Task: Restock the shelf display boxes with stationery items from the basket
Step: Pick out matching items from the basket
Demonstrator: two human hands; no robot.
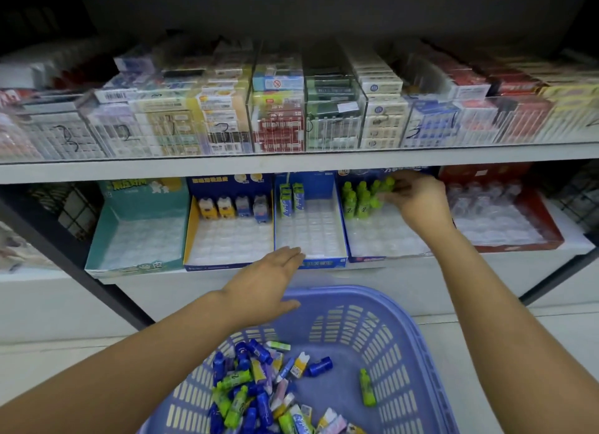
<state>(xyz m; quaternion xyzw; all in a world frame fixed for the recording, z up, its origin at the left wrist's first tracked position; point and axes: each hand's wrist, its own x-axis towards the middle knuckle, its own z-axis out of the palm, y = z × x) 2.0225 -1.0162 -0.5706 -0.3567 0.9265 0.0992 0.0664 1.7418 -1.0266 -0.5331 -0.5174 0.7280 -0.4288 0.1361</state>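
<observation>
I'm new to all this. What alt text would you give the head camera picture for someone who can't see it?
A person's right hand pinches a green bottle-shaped item over a blue display box on a shop shelf, beside others standing upright there. The left hand, open, hovers above a purple basket of mixed small stationery items.

- The purple slotted plastic basket (405, 336) is cut off by the bottom edge. Its near rim and part of its heap of small coloured stationery pieces (259, 394) are out of view.
- The right hand (419, 202) pinches a tilted green bottle-shaped item (388, 183), and its blurred fingertips cover the item's right end.
- Print on the stacked cardboard packs (278, 116) on the upper shelf is too blurred to read.
- The clear pieces (479, 194) in the red cardboard display box (551, 236) are too blurred to identify.
</observation>
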